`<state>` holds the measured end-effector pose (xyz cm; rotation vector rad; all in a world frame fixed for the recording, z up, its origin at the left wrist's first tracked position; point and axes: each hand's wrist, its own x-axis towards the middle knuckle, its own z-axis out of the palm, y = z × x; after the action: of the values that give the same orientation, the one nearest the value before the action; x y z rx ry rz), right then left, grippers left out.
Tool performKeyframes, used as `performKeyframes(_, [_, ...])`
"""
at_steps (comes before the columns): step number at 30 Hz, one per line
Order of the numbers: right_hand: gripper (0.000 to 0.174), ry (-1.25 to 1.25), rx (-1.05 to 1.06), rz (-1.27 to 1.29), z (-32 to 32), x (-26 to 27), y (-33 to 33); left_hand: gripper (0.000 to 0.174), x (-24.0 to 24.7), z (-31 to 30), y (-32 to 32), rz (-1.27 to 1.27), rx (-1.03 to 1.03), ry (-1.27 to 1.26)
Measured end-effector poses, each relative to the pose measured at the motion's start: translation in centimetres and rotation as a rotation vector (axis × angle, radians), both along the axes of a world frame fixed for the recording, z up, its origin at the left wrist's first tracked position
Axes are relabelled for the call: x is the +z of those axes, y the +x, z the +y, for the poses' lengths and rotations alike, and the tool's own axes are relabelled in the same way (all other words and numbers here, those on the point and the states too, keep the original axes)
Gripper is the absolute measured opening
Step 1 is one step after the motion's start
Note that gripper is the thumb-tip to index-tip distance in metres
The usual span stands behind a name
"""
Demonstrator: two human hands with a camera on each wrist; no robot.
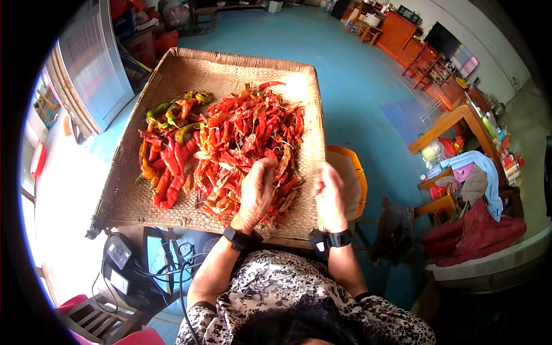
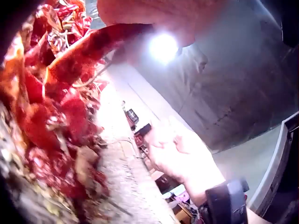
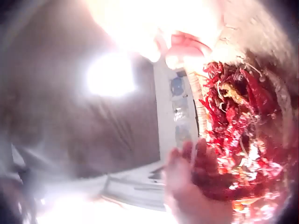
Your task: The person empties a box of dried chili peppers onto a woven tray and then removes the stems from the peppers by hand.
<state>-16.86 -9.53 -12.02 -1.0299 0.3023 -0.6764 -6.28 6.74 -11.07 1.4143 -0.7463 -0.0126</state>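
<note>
A wide woven basket tray (image 1: 155, 217) lies in front of the person, with a large pile of dried red chili peppers (image 1: 247, 123) in it. Over the near right part of this pile, the left hand (image 1: 259, 192) pinches a red chili pepper (image 2: 93, 49), whose body slants down from the fingers in the left wrist view. The right hand (image 1: 330, 198) is at the tray's right rim, beside a yellow-edged container (image 1: 361, 175). Its fingers are curled and overexposed in the right wrist view, and nothing held shows clearly.
Fresher red and green peppers (image 1: 169, 149) form a smaller group on the tray's left side. Black cables (image 1: 184, 264) hang below the tray at the near left. A wooden chair (image 1: 460, 123) draped with clothes (image 1: 474, 230) stands on the right.
</note>
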Motion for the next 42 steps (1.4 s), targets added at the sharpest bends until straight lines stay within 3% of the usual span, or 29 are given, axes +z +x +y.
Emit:
performKeyframes(2, [0.026,-0.393,0.156,0.365,3.0,2.1,0.6,0.014,-0.1,-0.8,-0.6,-0.093,-0.004,-0.051])
performKeyframes(4, [0.021,-0.656,0.362,0.234,4.3,1.0,1.3,0.017,0.7,-0.8,-1.5,0.099,-0.079,-0.043])
performKeyframes(5, [0.017,-0.641,0.432,0.237,4.9,0.8,1.6,0.018,0.3,-1.0,-1.5,0.03,-0.075,-0.035])
performKeyframes(6, [0.013,-0.626,0.355,0.237,5.5,0.3,1.8,0.018,-0.2,-1.2,-1.4,-0.036,-0.072,-0.027])
performKeyframes(7, [0.012,-0.619,0.335,0.245,5.6,0.2,2.0,0.022,0.1,-0.8,-1.4,0.073,-0.168,-0.026])
performKeyframes(10, [0.008,-0.672,0.249,0.231,5.8,1.0,2.2,0.028,0.2,-0.6,-1.3,0.07,-0.206,-0.097])
performKeyframes(12, [0.008,-0.597,0.183,0.255,4.2,0.2,2.3,0.031,0.6,0.3,0.1,0.077,-0.135,-0.1])
performKeyframes(14, [0.012,-0.22,0.181,0.184,2.3,0.4,1.9,0.027,0.7,1.3,1.5,0.203,-0.016,-0.124])
performKeyframes(16, [0.015,-0.057,0.142,0.068,0.7,1.1,1.7,0.022,0.3,2.3,3.1,0.091,0.179,-0.043])
performKeyframes(18, [0.01,0.066,0.069,0.049,-0.4,1.9,1.4,0.023,0.2,3.2,4.5,-0.215,0.388,0.256])
performKeyframes(20, [0.015,0.16,0.047,0.011,-2.1,1.2,1.4,0.027,-0.5,2.9,5.5,-0.302,0.417,0.483])
performKeyframes(23, [0.018,0.404,0.109,-0.12,-5.1,0.9,1.1,0.026,-1.2,2.0,6.7,-0.393,0.443,0.545])
performKeyframes(26, [0.02,0.62,0.09,-0.223,-6.0,0.7,0.5,0.024,-1.0,0.9,7.0,-0.327,0.482,0.752])
performKeyframes(28, [0.019,0.44,-0.019,-0.05,-3.8,1.6,1.0,0.021,-1.2,0.5,7.6,-0.328,0.473,0.816])
performKeyframes(29, [0.025,0.407,0.064,-0.015,-2.9,1.6,1.6,0.02,-1.1,0.6,7.5,-0.346,0.445,0.803])
performKeyframes(30, [0.025,0.215,0.012,0.088,-1.7,1.4,2.2,0.019,-1.0,0.6,7.3,-0.365,0.417,0.788])
performKeyframes(34, [0.028,-0.241,0.321,0.253,1.4,0.9,4.6,0.009,-1.3,0.7,6.3,-0.373,0.412,0.587])
performKeyframes(36, [0.032,-0.321,0.361,0.335,2.6,0.8,5.8,0.004,-0.9,0.9,5.4,-0.349,0.368,0.471])
performKeyframes(39, [0.038,-0.463,0.357,0.43,3.6,0.8,7.2,0.01,-0.3,1.2,4.1,-0.29,0.282,0.388])
performKeyframes(42, [0.028,-0.538,0.253,0.318,4.2,0.5,7.6,0.011,-0.3,1.0,3.2,-0.315,0.234,0.304])
